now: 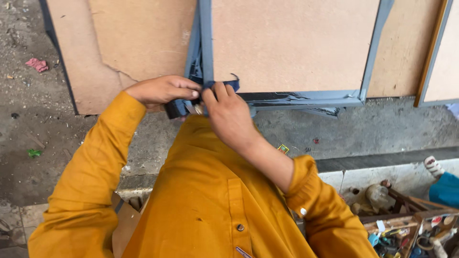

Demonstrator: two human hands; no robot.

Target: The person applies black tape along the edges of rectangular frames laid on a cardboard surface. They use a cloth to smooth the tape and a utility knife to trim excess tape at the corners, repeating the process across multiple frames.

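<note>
Nearest is the mustard shirt (210, 205), with a crate (411, 224) of tools at the lower right. Above it both hands meet at the lower corner of a grey frame (296, 99). The left hand (162, 90) has its fingers curled shut on dark tape (176, 108); the right hand (229, 114) pinches the same tape where it wraps the corner. Behind stands a brown board (291, 43), and another, cracked board (124, 48) on the concrete ground (28, 119).
</note>
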